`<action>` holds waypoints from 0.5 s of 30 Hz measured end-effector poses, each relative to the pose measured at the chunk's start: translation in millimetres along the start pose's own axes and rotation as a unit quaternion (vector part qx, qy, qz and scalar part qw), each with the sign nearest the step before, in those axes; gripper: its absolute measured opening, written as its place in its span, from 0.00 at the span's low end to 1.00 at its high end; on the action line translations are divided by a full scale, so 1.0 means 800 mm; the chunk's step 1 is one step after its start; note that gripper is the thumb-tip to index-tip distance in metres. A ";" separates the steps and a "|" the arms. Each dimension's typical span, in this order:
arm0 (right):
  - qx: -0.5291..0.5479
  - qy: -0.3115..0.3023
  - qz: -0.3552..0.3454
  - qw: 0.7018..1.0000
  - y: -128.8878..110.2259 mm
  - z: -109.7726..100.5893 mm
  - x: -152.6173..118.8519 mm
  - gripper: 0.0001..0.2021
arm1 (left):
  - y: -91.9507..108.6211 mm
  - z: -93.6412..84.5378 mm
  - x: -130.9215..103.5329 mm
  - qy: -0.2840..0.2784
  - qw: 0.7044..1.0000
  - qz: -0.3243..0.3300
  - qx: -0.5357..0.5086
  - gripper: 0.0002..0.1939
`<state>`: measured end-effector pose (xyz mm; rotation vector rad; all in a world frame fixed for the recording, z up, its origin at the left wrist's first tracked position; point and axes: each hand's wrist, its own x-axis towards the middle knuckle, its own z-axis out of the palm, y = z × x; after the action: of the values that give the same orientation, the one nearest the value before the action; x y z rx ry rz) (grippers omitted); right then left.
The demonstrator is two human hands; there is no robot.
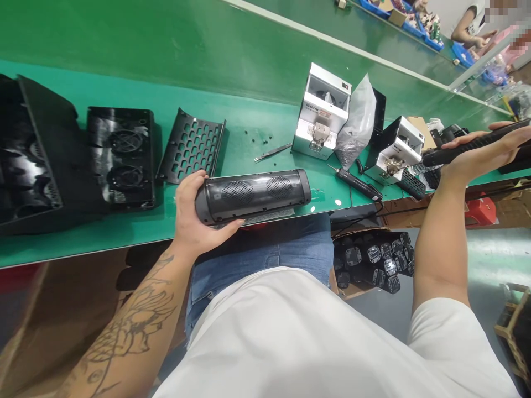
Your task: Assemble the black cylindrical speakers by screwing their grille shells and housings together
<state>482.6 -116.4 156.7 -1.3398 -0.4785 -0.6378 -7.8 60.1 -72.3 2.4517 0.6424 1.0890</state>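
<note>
My left hand (193,215) is wrapped around the left end of a black casing with two perforated round grilles (257,193), which lies along the table's front edge. Out at the right, my right hand (477,155) grips a black electric screwdriver (450,150). The tip of that tool points at the front of the right-hand screw feeder (398,149); whether a screw is on it I cannot tell. Another electric screwdriver (359,183) lies on the green table between my hands. Tweezers (272,152) and several tiny dark bits lie behind the casing.
A second screw feeder (321,113) stands at the back, beside a clear plastic bag (359,121). To the left are a black honeycomb panel (193,146), an open black housing (120,160) and larger black shells (45,149). A box of black parts (373,260) sits below. Another person (470,30) works beyond.
</note>
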 end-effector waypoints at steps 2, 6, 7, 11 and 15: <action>0.004 0.006 0.004 1.000 0.002 0.001 0.001 0.45 | -0.001 0.001 -0.002 -0.001 1.000 -0.020 -0.005 0.54; -0.013 -0.004 0.009 1.000 0.007 0.002 0.008 0.46 | -0.005 0.002 -0.004 0.005 0.998 -0.063 -0.020 0.56; -0.020 -0.014 0.015 1.000 0.009 0.002 0.011 0.46 | -0.005 0.001 -0.005 0.005 0.998 -0.060 -0.019 0.57; -0.031 -0.077 0.047 0.995 0.016 0.001 0.023 0.47 | 0.002 -0.003 -0.003 0.018 0.999 -0.037 -0.007 0.64; -0.031 -0.147 0.103 0.983 0.015 0.006 0.032 0.48 | 0.003 -0.003 -0.007 0.030 0.992 -0.103 -0.069 0.66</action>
<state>510.1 -114.4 165.4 -1.5283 -0.5513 -0.2857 -11.9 55.3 -72.7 2.1883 0.7930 1.0900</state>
